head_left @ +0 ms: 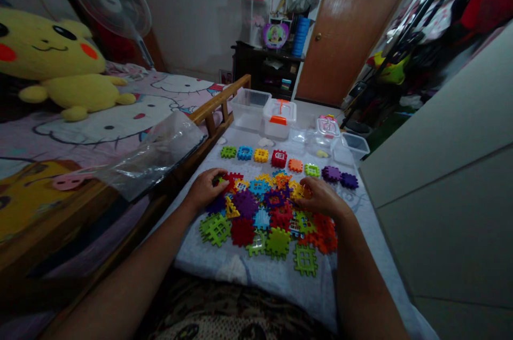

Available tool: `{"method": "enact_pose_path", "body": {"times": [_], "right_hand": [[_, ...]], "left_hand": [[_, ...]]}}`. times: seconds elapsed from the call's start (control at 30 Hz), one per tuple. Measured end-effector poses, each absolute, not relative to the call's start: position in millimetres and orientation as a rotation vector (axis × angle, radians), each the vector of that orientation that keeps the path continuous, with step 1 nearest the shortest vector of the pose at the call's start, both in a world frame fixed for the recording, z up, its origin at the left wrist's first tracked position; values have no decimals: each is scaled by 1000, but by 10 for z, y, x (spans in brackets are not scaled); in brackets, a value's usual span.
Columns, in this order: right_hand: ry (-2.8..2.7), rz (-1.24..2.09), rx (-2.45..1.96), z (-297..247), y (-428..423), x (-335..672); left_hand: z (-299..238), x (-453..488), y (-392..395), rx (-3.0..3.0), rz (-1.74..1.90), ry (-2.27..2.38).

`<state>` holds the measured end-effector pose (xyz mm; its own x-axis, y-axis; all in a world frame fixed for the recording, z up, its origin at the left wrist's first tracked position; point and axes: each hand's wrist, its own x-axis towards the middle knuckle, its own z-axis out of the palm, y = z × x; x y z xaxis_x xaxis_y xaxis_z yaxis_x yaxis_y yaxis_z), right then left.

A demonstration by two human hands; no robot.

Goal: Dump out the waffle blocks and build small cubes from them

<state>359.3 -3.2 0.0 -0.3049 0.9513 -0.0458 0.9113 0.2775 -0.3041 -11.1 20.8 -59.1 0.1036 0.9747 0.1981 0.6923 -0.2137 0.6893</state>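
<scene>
Colourful plastic interlocking building tiles lie in a loose pile in front of me. At the pile's left edge my left hand point(206, 188) rests with curved fingers and thumb apart, beside a red tile point(230, 182). On the other side my right hand point(324, 196) has its fingers spread around a yellow tile point(297, 190), touching the pile. Between the hands are a purple tile point(245, 204) and a blue tile point(259, 187). Nearer to me lie a dark red tile point(242, 232), a green tile point(278, 242) and a green window tile point(305, 260).
Behind the pile runs a row of small block pieces, including a red cube point(279, 158). Further back stand a clear bin point(251, 107) and a lidded box with orange clips point(279, 120). A wooden bed rail point(220, 99) borders the left; a pale cabinet point(444, 169) borders the right.
</scene>
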Motion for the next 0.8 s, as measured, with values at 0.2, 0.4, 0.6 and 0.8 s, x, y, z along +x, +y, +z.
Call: {"method": "enact_pose_path", "body": {"times": [0.2, 0.4, 0.6, 0.8], "right_hand": [[-2397, 352, -1740, -49, -23, 3591], [-2392, 414, -1759, -45, -36, 3544], [-2430, 412, -1768, -47, -41, 3485], [-2329, 399, -1736, -37, -61, 3495]], "left_hand": [[-583, -110, 199, 1963, 873, 1644], [-573, -110, 201, 1971, 869, 1642], [-590, -113, 213, 1962, 872, 1641], [-551, -99, 195, 1968, 891, 1629]]}}
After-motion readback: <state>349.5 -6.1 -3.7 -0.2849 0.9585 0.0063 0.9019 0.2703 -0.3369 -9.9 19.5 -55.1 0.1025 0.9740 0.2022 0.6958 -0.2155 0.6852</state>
